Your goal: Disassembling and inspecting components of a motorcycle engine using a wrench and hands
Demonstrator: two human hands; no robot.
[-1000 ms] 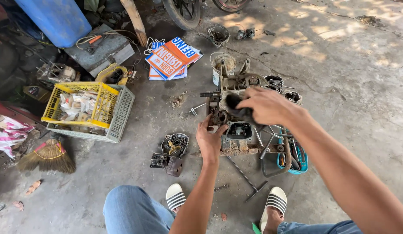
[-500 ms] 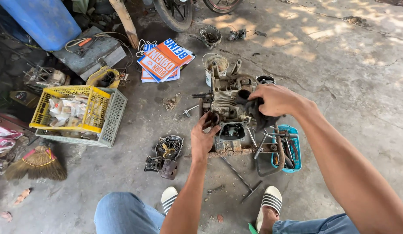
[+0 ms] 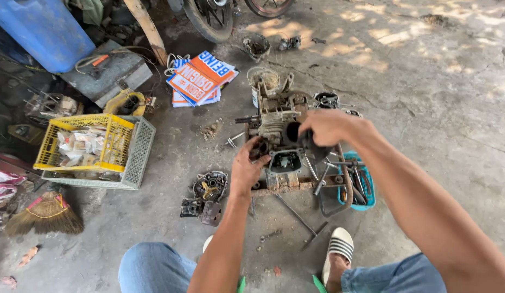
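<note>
Engine block (image 3: 279, 122) sitting on concrete floor (image 3: 426, 108) between the feet. Left hand (image 3: 247, 168) gripping its lower-left edge, bracing it; right hand (image 3: 325, 127) closing around the dark cylinder part (image 3: 292, 132) on top.

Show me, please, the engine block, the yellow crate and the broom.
engine block (image 3: 277, 116): head view, on its grey upper casing.
yellow crate (image 3: 114, 149): head view, on its right wall.
broom (image 3: 46, 214): head view, on its straw bristles.
</note>
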